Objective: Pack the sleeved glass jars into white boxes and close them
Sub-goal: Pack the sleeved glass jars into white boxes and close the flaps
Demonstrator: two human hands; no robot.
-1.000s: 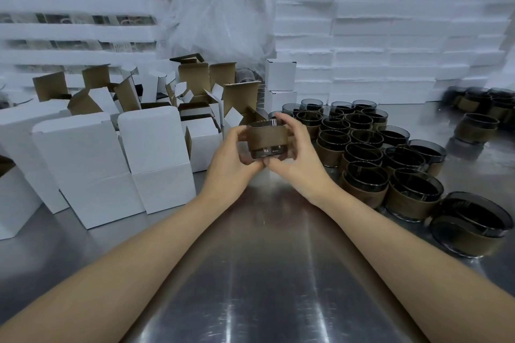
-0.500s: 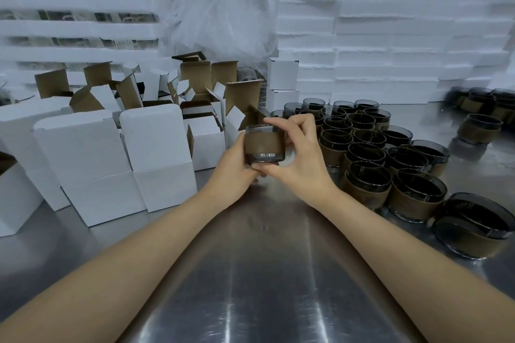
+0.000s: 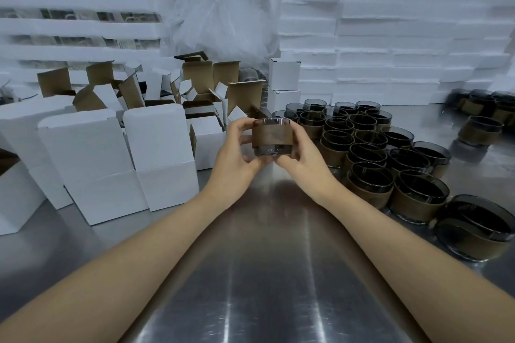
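A dark glass jar in a brown sleeve is held upright above the steel table, at the centre of the view. My left hand grips its left side and my right hand grips its right side, fingertips of both under its base. Several more sleeved jars stand packed together to the right. Closed white boxes stand at the left, and open white boxes with brown insides sit just behind my left hand.
The steel table stretches toward me. Stacks of white foam trays fill the back wall and a clear plastic bag sits at the back centre. More sleeved jars stand at the far right.
Both hands have turned the jar upright and level in front of me; my right fingers slid from its top to its right side.
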